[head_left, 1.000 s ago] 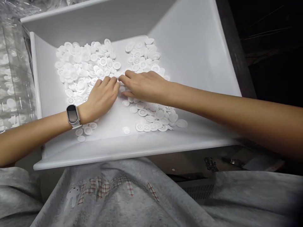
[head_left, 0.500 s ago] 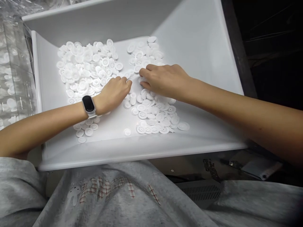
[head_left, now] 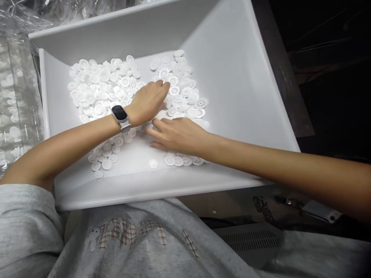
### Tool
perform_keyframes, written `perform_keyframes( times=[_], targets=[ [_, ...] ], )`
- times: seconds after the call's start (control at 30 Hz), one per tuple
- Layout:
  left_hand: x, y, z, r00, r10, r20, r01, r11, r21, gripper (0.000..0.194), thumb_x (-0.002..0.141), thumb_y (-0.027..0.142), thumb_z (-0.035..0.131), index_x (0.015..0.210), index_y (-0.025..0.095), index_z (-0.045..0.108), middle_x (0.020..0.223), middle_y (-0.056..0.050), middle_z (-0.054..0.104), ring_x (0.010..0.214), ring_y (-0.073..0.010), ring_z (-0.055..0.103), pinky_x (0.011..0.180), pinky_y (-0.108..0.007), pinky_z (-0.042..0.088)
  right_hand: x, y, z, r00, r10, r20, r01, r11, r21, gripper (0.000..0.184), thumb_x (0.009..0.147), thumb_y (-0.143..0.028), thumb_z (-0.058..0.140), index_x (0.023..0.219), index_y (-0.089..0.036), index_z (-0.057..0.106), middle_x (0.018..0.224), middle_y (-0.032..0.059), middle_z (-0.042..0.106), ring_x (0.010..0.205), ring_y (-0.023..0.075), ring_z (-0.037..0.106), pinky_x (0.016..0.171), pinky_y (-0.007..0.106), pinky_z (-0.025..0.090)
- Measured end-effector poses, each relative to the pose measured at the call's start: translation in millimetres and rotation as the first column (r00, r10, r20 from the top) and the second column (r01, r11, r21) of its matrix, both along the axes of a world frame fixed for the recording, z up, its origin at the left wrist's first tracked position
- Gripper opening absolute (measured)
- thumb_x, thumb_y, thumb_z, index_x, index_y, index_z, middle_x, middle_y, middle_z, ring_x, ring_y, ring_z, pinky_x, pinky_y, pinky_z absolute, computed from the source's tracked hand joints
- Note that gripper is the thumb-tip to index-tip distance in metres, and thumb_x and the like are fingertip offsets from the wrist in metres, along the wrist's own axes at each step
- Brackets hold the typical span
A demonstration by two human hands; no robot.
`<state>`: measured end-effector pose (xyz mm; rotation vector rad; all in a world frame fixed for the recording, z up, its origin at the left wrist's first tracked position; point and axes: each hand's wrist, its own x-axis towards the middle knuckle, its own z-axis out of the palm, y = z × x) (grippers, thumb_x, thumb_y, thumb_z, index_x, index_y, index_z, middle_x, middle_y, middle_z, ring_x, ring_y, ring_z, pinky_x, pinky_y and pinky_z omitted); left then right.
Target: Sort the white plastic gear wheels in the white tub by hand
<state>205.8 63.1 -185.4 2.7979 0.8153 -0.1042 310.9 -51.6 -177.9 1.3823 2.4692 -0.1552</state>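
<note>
Small white round plastic discs with holes lie in a white tray (head_left: 232, 85), in a left heap (head_left: 95, 87) and a right heap (head_left: 185, 90). My left hand (head_left: 149, 100), with a fitness band (head_left: 119, 113) on its wrist, is between the heaps with curled fingers; their tips and anything in them are hidden. My right hand (head_left: 181, 135) is just nearer to me, over the lower part of the right heap. Its fingers point left, slightly spread and a little blurred, with no disc visible between them. One single disc (head_left: 153, 163) lies near the tray's front wall.
Clear plastic bags (head_left: 14, 116) with white pieces are left of the tray, and more clear wrap (head_left: 58, 15) lies behind it. Below the front rim, at right, are a phone-like device (head_left: 321, 211) and a grey vented panel (head_left: 249, 237).
My left hand has moved right and away from me, to the right heap's edge. My right hand has come toward me and left, uncovering discs in the middle of the right heap.
</note>
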Motion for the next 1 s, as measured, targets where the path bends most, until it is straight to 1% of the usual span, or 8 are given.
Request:
perform_keyframes(
  times=[0.1, 0.23, 0.37, 0.43, 0.5, 0.73, 0.87, 1.0],
  targets=[
    [-10, 6, 2.6, 1.000, 0.017, -0.010, -0.016, 0.999, 0.040, 0.041, 0.095, 0.015, 0.041, 0.133, 0.006, 0.052, 0.137, -0.023, 0.056, 0.119, -0.0327, 0.054, 0.095, -0.046, 0.046, 4, 9, -1.8, 0.996, -0.069, 0.050, 0.068, 0.997, 0.033, 0.039, 0.102, -0.040, 0.046, 0.127, -0.010, 0.053, 0.106, 0.0163, 0.062, 0.078, 0.0207, 0.059, 0.049, 0.029, 0.015],
    [-21, 12, -3.1, 0.999, 0.006, -0.052, -0.003, 0.999, 0.052, 0.040, 0.094, 0.011, 0.037, 0.129, 0.005, 0.055, 0.132, -0.022, 0.059, 0.121, -0.0347, 0.054, 0.097, -0.048, 0.045, 3, 15, -3.6, 0.995, -0.061, 0.080, 0.058, 0.997, 0.043, 0.041, 0.104, -0.041, 0.042, 0.131, -0.011, 0.051, 0.109, 0.0169, 0.061, 0.080, 0.0217, 0.059, 0.050, 0.029, 0.015],
    [-21, 12, -10.6, 0.997, -0.043, -0.066, 0.045, 0.998, 0.031, 0.036, 0.095, 0.008, 0.035, 0.121, 0.005, 0.060, 0.119, -0.020, 0.065, 0.110, -0.0301, 0.061, 0.090, -0.042, 0.048, -5, 19, -10.1, 0.997, 0.019, 0.076, -0.019, 1.000, -0.004, 0.037, 0.103, -0.016, 0.027, 0.126, -0.017, 0.056, 0.118, 0.0144, 0.061, 0.086, 0.0205, 0.058, 0.052, 0.031, 0.018],
    [-18, 11, -11.4, 0.996, -0.054, -0.064, 0.056, 0.998, 0.027, 0.034, 0.095, 0.007, 0.036, 0.119, 0.005, 0.061, 0.117, -0.019, 0.066, 0.110, -0.0292, 0.061, 0.089, -0.039, 0.049, -4, 20, -12.5, 0.996, 0.005, 0.090, -0.004, 1.000, -0.020, 0.046, 0.097, -0.003, 0.024, 0.124, -0.017, 0.058, 0.116, 0.0141, 0.063, 0.085, 0.0200, 0.058, 0.052, 0.031, 0.020],
    [-15, 12, -10.6, 0.996, -0.059, -0.064, 0.061, 0.998, 0.025, 0.033, 0.095, 0.008, 0.038, 0.118, 0.005, 0.062, 0.116, -0.019, 0.067, 0.113, -0.0297, 0.061, 0.090, -0.039, 0.049, 3, 20, -13.2, 0.992, -0.038, 0.116, 0.042, 0.999, -0.026, 0.047, 0.093, 0.001, 0.024, 0.121, -0.014, 0.060, 0.109, 0.0149, 0.064, 0.080, 0.0200, 0.057, 0.051, 0.031, 0.020],
    [-20, 21, -3.9, 0.995, -0.067, -0.075, 0.069, 0.997, 0.024, 0.027, 0.094, 0.014, 0.048, 0.113, 0.008, 0.066, 0.110, -0.016, 0.071, 0.111, -0.0311, 0.064, 0.093, -0.043, 0.049, 28, 10, -8.7, 0.968, -0.189, 0.165, 0.190, 0.982, 0.012, 0.035, 0.098, -0.014, 0.028, 0.102, -0.009, 0.063, 0.098, 0.0161, 0.061, 0.070, 0.0183, 0.053, 0.050, 0.028, 0.015],
    [-31, 25, -2.1, 0.992, -0.082, -0.100, 0.086, 0.995, 0.044, 0.025, 0.092, 0.020, 0.053, 0.110, 0.009, 0.068, 0.105, -0.014, 0.071, 0.111, -0.0314, 0.064, 0.094, -0.044, 0.049, 9, 16, -9.2, 0.979, -0.179, 0.097, 0.178, 0.984, 0.019, 0.037, 0.102, -0.022, 0.026, 0.112, -0.011, 0.060, 0.101, 0.0145, 0.061, 0.074, 0.0191, 0.053, 0.051, 0.029, 0.015],
    [-41, 25, -4.0, 0.989, -0.082, -0.126, 0.092, 0.993, 0.080, 0.026, 0.092, 0.017, 0.049, 0.106, 0.010, 0.070, 0.101, -0.014, 0.070, 0.109, -0.0305, 0.064, 0.092, -0.044, 0.049, -5, 36, -19.5, 0.985, -0.166, 0.040, 0.165, 0.986, 0.027, 0.044, 0.098, -0.009, 0.019, 0.120, -0.013, 0.057, 0.103, 0.0143, 0.062, 0.078, 0.0199, 0.054, 0.054, 0.031, 0.016]
  ],
)
